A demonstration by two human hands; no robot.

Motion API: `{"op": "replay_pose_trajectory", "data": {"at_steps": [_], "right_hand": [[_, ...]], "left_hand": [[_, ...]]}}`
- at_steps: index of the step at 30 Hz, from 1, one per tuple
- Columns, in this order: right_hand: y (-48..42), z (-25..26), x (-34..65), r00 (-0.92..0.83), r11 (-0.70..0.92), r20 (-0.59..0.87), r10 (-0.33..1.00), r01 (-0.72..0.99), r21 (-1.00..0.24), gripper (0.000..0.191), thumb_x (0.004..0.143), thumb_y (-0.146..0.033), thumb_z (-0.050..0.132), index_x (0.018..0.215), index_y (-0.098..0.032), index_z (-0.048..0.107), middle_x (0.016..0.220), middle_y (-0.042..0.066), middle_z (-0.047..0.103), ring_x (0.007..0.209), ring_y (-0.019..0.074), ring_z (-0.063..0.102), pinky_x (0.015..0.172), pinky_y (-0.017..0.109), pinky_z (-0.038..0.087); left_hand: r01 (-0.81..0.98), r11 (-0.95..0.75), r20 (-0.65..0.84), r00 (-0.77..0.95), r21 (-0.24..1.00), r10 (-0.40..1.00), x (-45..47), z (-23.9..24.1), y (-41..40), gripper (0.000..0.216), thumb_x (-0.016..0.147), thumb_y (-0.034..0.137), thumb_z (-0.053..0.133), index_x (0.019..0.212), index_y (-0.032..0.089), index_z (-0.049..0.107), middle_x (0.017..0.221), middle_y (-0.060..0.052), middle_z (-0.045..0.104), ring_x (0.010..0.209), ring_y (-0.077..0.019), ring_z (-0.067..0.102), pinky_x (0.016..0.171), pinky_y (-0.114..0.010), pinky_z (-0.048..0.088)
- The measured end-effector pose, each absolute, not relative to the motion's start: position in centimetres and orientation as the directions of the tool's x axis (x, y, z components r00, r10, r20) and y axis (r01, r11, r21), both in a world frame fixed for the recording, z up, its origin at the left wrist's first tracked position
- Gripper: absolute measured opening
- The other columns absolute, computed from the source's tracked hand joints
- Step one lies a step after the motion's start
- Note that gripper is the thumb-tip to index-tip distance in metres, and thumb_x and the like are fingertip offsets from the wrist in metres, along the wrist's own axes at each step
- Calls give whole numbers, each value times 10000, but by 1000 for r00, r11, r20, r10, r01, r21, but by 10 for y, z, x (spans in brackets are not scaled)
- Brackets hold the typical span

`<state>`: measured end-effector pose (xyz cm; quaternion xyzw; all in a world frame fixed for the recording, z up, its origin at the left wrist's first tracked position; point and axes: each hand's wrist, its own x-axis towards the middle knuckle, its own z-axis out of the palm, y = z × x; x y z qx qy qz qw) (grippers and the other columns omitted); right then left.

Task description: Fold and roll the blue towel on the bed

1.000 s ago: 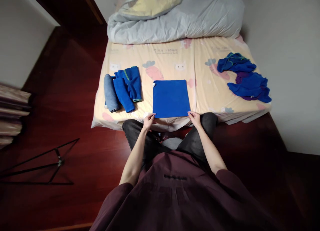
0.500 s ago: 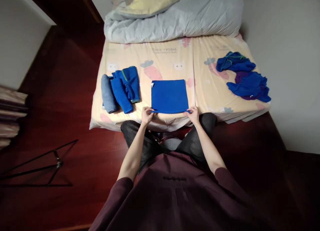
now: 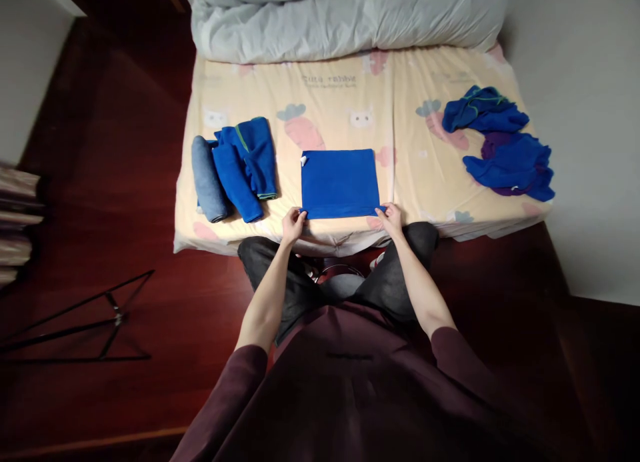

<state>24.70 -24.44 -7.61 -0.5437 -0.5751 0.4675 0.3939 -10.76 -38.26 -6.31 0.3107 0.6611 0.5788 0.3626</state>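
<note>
A flat blue cloth [image 3: 339, 182] lies on the bed [image 3: 350, 109] near its front edge, with a small white tag at its far left corner. My left hand [image 3: 293, 224] pinches the cloth's near left corner. My right hand [image 3: 391, 219] pinches the near right corner. The near edge looks turned up into a narrow fold.
Rolled grey and blue cloths [image 3: 235, 169] lie to the left on the bed. A loose heap of blue and purple cloths [image 3: 503, 152] sits at the right. A grey duvet [image 3: 345, 15] is bunched at the head. A black metal stand [image 3: 85, 322] lies on the dark wooden floor.
Both hands moved the cloth's near edge away from me, so the blue cloth looks shorter front to back. The view tilted slightly down.
</note>
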Motion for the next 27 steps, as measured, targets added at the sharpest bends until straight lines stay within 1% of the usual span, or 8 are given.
{"op": "replay_pose_trajectory", "data": {"at_steps": [3,6,10,13,16,21,24,27], "right_hand": [[-242,-82,245,-105,-30,-60,993,259,-965,428,849,-578,809,1023,-214,667,932,76,704,941,232,720,906,357,625],[-237,-87,243,-93,-26,-57,994,306,-952,454,896,-611,768,1064,-203,658,880,63,669,856,222,686,859,352,618],[-233,-94,240,-79,24,-7,997,382,-924,490,962,-670,680,1119,-207,645,934,60,651,894,216,673,872,336,608],[-237,-99,236,-75,80,52,996,439,-895,490,1012,-683,608,1154,-216,641,988,73,665,953,221,684,920,340,606],[-244,-102,230,-16,120,129,992,492,-862,461,1064,-652,543,1166,-213,640,1040,107,701,991,237,709,927,343,604],[-254,-103,217,87,137,221,971,555,-820,471,1094,-653,496,1161,-212,648,1034,118,740,1018,271,755,911,365,614],[-257,-104,210,137,117,233,963,565,-817,511,1090,-686,483,1144,-210,660,1061,128,746,1052,289,763,963,401,617],[-260,-105,205,199,48,187,962,552,-832,545,1092,-699,464,1148,-197,667,1124,154,745,1142,321,752,1028,444,608]], "left_hand": [[4,137,-111,-565,991,817,-108,-67,-381,244,899,364,831,958,188,673,748,9,600,664,-128,591,625,-215,501],[-27,151,-142,-542,988,828,-112,-70,-380,332,916,472,831,927,198,644,679,38,541,521,-90,458,483,-204,381],[-59,150,-158,-526,987,836,-117,-73,-379,458,881,595,858,902,200,627,650,54,521,469,-63,398,434,-195,309],[-44,142,-143,-543,989,827,-117,-75,-378,462,886,606,848,922,193,646,665,44,548,510,-77,452,465,-191,367],[7,126,-98,-586,992,804,-114,-77,-378,396,922,550,824,911,192,658,686,27,573,610,-109,547,559,-197,450],[158,135,10,-683,978,730,-101,-78,-381,279,982,436,757,910,174,691,761,-3,643,701,-133,594,674,-221,472],[256,172,78,-738,951,670,-91,-79,-383,231,1019,376,700,904,177,695,771,-7,664,720,-146,605,731,-237,479],[314,218,125,-787,924,605,-82,-80,-381,189,1022,321,685,891,184,687,777,-11,667,727,-156,606,750,-248,470]]}}
